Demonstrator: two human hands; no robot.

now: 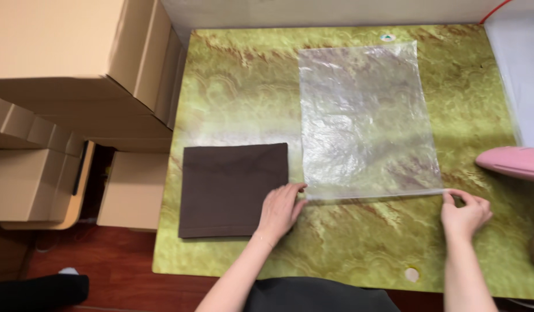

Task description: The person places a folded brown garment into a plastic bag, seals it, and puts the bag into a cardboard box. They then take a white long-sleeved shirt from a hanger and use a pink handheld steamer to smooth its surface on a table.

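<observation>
A clear plastic bag is laid flat on a table whose top is patterned in marbled yellow-green with brown veins. The bag is placed right of the table's middle and runs from the far edge towards the near side, and its surface is seen to be wrinkled and shiny.

The near left corner of the bag is touched by the left hand, whose fingers are spread loosely and pressed flat; nothing is gripped in it. Part of this hand is rested on the near right corner of a folded dark brown cloth, which is laid flat just to the left of the bag, with its right edge close beside the bag's left edge.

The near right corner of the bag is pinched by the right hand, with thumb and fingertips drawn narrowly together on the thin plastic edge. The near edge of the bag is thus stretched straight between the two hands.

At the right edge of the view a pink rounded object is seen, only partly in frame, near the right hand but apart from it. To the left of the table, cardboard boxes are stacked, and a reddish wooden floor is shown beneath them.
</observation>
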